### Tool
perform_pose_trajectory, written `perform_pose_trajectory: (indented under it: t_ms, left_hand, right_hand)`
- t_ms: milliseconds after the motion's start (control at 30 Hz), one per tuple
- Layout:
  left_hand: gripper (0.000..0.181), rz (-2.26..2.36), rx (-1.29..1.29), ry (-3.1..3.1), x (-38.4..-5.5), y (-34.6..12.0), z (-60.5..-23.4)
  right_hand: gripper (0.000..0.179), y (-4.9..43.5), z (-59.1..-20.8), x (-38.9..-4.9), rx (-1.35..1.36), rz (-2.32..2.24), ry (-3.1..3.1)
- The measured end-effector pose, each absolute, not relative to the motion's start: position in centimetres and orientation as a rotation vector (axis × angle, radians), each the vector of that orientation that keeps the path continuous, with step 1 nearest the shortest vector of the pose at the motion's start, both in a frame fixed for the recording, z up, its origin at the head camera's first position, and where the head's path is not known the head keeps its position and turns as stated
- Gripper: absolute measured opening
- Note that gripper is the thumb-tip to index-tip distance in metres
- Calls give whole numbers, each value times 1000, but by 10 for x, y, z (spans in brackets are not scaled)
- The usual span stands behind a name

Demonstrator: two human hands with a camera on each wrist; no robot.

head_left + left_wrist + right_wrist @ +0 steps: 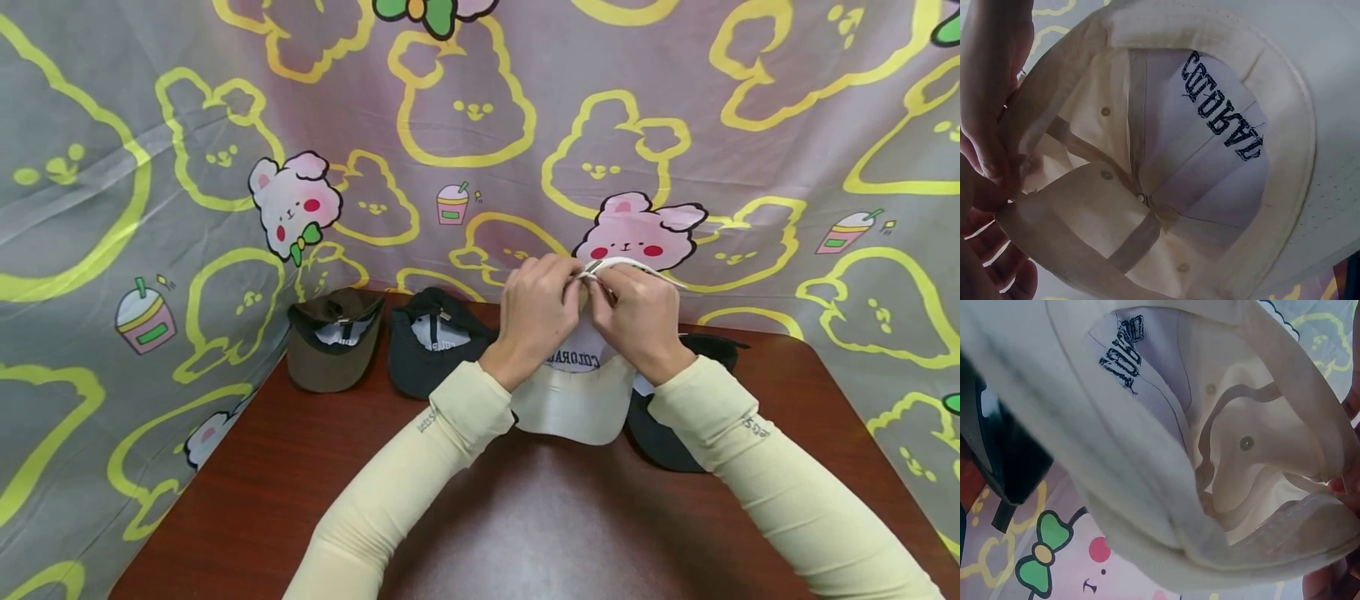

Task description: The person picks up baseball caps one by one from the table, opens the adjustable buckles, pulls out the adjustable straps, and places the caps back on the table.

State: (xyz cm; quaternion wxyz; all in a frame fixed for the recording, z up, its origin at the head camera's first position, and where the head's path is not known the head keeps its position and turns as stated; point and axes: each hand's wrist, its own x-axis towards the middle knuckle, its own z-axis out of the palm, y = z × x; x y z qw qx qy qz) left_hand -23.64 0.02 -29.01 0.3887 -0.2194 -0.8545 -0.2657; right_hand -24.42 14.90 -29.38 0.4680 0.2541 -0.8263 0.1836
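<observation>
A cream baseball cap (573,404) is held up over the table, its brim toward me and its inside showing. Dark lettering, reversed, stands out on the inner front panel. Both hands meet at the back strap (626,265), beside a small metal buckle (594,267). My left hand (536,312) pinches the strap at the buckle, while my right hand (639,317) pinches it just to the right. In the left wrist view the cap's inner lining (1085,212) fills the middle, with fingers at the left edge. The right wrist view has the cap's lining (1241,412) too, fingertips at its right edge.
On the brown table (300,483), a brown cap (330,362) and a black cap (420,367) sit to the left. Another dark cap (663,437) lies behind the right wrist, partly hidden. A patterned cloth (480,100) hangs around the back and sides.
</observation>
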Motion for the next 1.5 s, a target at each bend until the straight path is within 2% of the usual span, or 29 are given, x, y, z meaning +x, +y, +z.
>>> perform_pose_trajectory:
  t_ms: [300,1500]
  left_hand:
    - [17,-627,-526,-2167,-232,4,-287]
    - [15,-599,-488,-2130,-231,2,-295]
  right_hand:
    - [21,149,-294,-243,629,446,-2015]
    - [19,153,-285,-242,600,474,-2098]
